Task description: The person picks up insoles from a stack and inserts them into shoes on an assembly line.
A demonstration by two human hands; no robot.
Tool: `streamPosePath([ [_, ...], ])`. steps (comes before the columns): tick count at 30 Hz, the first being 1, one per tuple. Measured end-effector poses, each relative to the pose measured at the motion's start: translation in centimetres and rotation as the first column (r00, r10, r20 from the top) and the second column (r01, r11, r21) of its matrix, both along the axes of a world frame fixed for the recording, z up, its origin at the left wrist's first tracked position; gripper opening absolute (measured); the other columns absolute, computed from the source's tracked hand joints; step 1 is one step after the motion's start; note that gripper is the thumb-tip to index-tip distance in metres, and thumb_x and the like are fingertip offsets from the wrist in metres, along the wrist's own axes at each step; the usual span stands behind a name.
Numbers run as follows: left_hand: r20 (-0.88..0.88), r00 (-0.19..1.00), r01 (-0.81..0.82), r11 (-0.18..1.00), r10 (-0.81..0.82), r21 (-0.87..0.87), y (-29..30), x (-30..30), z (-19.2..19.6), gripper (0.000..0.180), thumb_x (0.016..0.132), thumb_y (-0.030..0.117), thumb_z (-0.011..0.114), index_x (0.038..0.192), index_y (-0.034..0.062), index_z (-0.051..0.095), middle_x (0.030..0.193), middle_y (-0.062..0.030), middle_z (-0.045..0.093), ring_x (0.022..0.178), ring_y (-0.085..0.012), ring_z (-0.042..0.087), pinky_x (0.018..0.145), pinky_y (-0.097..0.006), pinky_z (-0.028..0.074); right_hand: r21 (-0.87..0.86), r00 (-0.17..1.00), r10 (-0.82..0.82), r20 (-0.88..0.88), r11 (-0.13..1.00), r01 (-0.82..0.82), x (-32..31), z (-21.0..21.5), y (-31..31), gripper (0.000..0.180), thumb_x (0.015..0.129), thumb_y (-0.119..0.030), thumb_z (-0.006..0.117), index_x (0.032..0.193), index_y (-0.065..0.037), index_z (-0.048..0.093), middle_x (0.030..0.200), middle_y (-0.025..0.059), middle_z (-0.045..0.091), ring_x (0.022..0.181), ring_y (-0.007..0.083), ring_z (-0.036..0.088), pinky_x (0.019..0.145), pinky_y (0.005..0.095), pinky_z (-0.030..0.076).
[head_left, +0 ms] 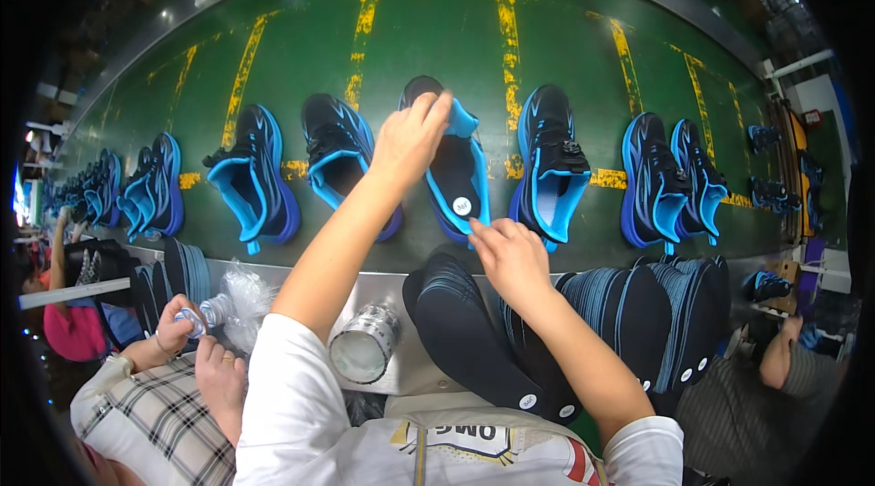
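A black and blue sneaker (483,178) stands on the green belt in front of me, toe pointing away. Its tongue is caught in the closed fingers of my left hand (410,138), which hides part of the upper. Inside the shoe lies a black insole (453,167) with a round white sticker at the heel end. My right hand (510,254) has its fingertips closed on the sneaker's heel edge, beside that sticker. Another sneaker (339,144) sits just left of it, partly behind my left forearm, and one more (551,158) stands to the right.
Stacked black insoles (629,322) fill the metal ledge (401,290) near me, beside a clear jar-like roll (364,345). More sneakers (656,181) line the green belt (437,40), which has worn yellow markings. At left, a co-worker's hands (178,327) hold a clear roll.
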State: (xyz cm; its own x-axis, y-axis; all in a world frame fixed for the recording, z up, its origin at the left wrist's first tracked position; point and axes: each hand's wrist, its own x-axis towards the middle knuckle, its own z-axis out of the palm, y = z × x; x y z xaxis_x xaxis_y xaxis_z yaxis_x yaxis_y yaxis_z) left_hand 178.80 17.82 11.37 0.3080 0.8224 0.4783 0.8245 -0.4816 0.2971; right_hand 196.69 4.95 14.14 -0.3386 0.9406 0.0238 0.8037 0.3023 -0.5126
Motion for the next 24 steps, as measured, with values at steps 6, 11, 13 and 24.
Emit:
streamPosePath([
  [6, -0.349, 0.883, -0.18, 0.913, 0.314, 0.366, -0.5, -0.4, -1.9, 0.052, 0.076, 0.03, 0.058, 0.122, 0.0106, 0.044, 0.127, -0.0021, 0.04, 0.102, -0.0188, 0.046, 0.076, -0.037, 0.038, 0.025, 0.995, -0.017, -0.095, 0.999, 0.02, 4.0, 3.6, -5.9, 0.036, 0.076, -0.018, 0.06, 0.11, -0.008, 0.053, 0.098, 0.01, 0.054, 0.091, 0.0267, 0.053, 0.079, 0.0362, 0.04],
  [11, -0.406, 0.835, -0.232, 0.907, 0.37, 0.35, -1.8, 0.1, -3.4, 0.052, 0.078, 0.029, 0.057, 0.125, 0.0119, 0.042, 0.12, -0.004, 0.043, 0.102, -0.0195, 0.043, 0.079, -0.034, 0.036, -0.176, 0.976, -0.214, -0.039, 0.963, 0.204, 9.4, 5.4, -15.7, 0.04, 0.074, -0.015, 0.061, 0.112, -0.005, 0.052, 0.116, 0.0194, 0.042, 0.104, 0.0366, 0.043, 0.087, 0.0412, 0.036],
  [13, -0.324, 0.899, -0.198, 0.934, 0.294, 0.297, -1.9, 0.5, -3.4, 0.044, 0.076, 0.021, 0.057, 0.117, 0.0067, 0.049, 0.114, -0.0081, 0.048, 0.098, -0.0217, 0.048, 0.078, -0.034, 0.038, -0.253, 0.933, -0.357, -0.042, 0.907, 0.336, 10.5, 5.5, -18.8, 0.045, 0.074, -0.017, 0.062, 0.114, -0.003, 0.05, 0.119, 0.0226, 0.038, 0.107, 0.0386, 0.041, 0.089, 0.042, 0.035],
  [24, -0.016, 0.945, -0.324, 0.942, 0.326, 0.087, -2.4, 0.8, -2.8, 0.009, 0.076, 0.015, 0.056, 0.082, 0.0121, 0.061, 0.113, -0.0102, 0.055, 0.083, -0.0193, 0.059, 0.071, -0.034, 0.041, -0.323, 0.919, -0.353, 0.173, 0.861, 0.392, 10.6, 5.3, -18.9, 0.067, 0.075, -0.024, 0.062, 0.132, -0.01, 0.028, 0.122, 0.035, 0.029, 0.108, 0.0481, 0.037, 0.09, 0.0451, 0.035],
])
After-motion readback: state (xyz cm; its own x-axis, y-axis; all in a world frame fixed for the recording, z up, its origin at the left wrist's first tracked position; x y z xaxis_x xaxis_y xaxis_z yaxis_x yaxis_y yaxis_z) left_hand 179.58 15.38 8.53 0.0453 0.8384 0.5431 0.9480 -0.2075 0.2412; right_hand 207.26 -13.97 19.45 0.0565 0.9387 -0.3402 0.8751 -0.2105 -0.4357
